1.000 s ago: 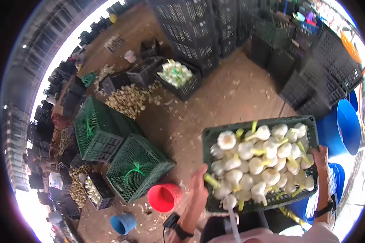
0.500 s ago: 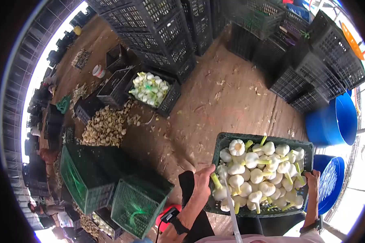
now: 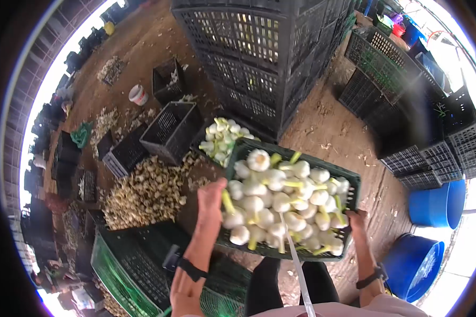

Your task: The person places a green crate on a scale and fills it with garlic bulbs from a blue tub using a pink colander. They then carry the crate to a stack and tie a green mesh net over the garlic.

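Note:
A dark plastic crate (image 3: 354, 185) full of white garlic bulbs (image 3: 281, 202) with short green stems is held out in front of me. My left hand (image 3: 211, 198) is closed round its left edge, a bulb's stem close beside the fingers. On the opposite side my right hand (image 3: 357, 217) grips the crate's right edge. The crate hangs above the floor and partly hides a second crate of garlic (image 3: 219, 138) on the ground behind it. A pale strap (image 3: 301, 280) hangs in front of the near bulbs.
Tall stacked black crates (image 3: 243, 63) stand just ahead. More crates (image 3: 423, 158) and two blue tubs (image 3: 433, 206) are on the right. A heap of loose garlic (image 3: 143, 195), empty crates (image 3: 172, 132) and a white bucket (image 3: 138, 95) lie left. Green-netted crates (image 3: 127, 264) sit near my left arm.
Both hands have carried the garlic crate forward and left, nearer the tall stack. The view has shifted, and the floor crate of garlic is now partly covered.

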`<state>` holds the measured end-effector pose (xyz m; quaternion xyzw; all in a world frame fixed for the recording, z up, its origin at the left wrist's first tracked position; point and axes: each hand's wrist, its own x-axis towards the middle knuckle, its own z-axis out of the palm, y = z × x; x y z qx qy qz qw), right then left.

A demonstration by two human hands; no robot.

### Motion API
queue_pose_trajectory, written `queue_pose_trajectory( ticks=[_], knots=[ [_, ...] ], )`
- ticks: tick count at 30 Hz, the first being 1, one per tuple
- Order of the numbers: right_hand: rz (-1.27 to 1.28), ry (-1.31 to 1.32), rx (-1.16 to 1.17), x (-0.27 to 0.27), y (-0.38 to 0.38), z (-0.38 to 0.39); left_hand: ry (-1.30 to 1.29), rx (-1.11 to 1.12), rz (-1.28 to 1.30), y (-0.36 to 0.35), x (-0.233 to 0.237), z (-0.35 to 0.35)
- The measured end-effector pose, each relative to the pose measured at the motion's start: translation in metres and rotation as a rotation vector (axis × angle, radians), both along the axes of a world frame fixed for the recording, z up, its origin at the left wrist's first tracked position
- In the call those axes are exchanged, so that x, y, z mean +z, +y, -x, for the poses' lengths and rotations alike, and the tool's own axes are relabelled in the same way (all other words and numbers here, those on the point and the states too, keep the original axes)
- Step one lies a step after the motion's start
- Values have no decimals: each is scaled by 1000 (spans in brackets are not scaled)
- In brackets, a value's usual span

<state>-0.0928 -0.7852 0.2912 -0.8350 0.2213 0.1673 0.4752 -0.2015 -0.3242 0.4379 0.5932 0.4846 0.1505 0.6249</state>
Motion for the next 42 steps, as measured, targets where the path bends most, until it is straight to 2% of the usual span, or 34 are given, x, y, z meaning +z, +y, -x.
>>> queue_pose_trajectory(
  ticks=[1, 2, 3, 4, 6, 8, 9, 10, 12, 13, 14, 16, 17, 18, 20, 22, 23, 24, 26, 28, 30, 31, 32, 33, 34, 35, 36, 37, 39, 40, 42],
  knots=[
    [-68, -19, -150, 33, 70, -2, 47, -4, -40, 41, 0, -14],
    [-253, 107, -1, 28, 101, -15, 101, -7, -76, 80, -1, -29],
    [-163, 93, 45, 28, 142, -23, 148, -36, -112, 113, 6, -47],
    [-250, 95, 8, 9, 176, -31, 197, -59, -143, 142, 12, -67],
    [-278, 127, 26, 12, 241, -43, 138, -126, -306, 193, 4, -97],
    [-178, 67, 2, -32, 296, -54, 273, -128, -418, 256, -26, -128],
    [-306, 121, -29, -64, 313, -57, 381, -143, -540, 274, -29, -150],
    [-386, 167, -114, -10, 351, -63, 443, -238, -504, 299, -46, -165],
    [-337, 13, -112, -97, 358, -50, 534, -184, -430, 332, -92, -184],
    [-443, 97, -258, -69, 382, -53, 626, -200, -495, 342, -109, -191],
    [-339, 76, -184, -83, 389, -61, 709, -225, -555, 350, -128, -206],
    [-123, 155, -105, -85, 404, -76, 792, -219, -425, 366, -149, -219],
    [-246, -75, -129, -77, 418, -70, 766, -189, -487, 367, -155, -216],
    [-99, -73, -154, -81, 424, -61, 752, -158, -561, 366, -156, -205],
    [-279, -56, -231, -106, 414, -55, 667, -130, -755, 365, -177, -193],
    [-144, -134, -317, -155, 404, -47, 699, -140, -707, 363, -159, -198],
    [-83, -93, -400, -137, 415, -53, 653, -126, -765, 366, -169, -197],
    [-31, -53, -488, -119, 429, -60, 649, -160, -782, 364, -158, -197],
    [-56, -233, -414, -166, 407, -52, 633, -227, -864, 369, -172, -194],
    [-139, -298, -499, -153, 424, -58, 650, -271, -916, 371, -175, -196],
    [533, 62, -314, -129, 428, -58, 672, -312, -825, 372, -179, -191],
    [480, 58, -268, -114, 427, -54, 556, -295, -874, 375, -194, -183],
    [419, 48, -240, -92, 435, -60, 568, -378, -809, 379, -189, -186],
    [300, 141, -265, -56, 448, -62, 533, -492, -919, 384, -184, -188],
    [177, 224, -297, -22, 447, -65, 334, -475, -681, 385, -183, -190],
    [146, 225, -210, 2, 442, -66, 185, -476, -408, 382, -184, -190],
    [245, 129, -231, -53, 445, -60, 103, -475, -120, 389, -183, -190],
    [245, 87, -300, -55, 450, -57, 175, -621, -180, 401, -183, -195],
    [202, 47, -360, -42, 455, -50, 271, -556, 59, 424, -194, -195],
    [230, -58, -439, -44, 460, -51, 365, -586, 25, 437, -196, -201],
    [289, -108, -429, -61, 469, -53, 566, -599, 190, 456, -196, -219]
  ],
)
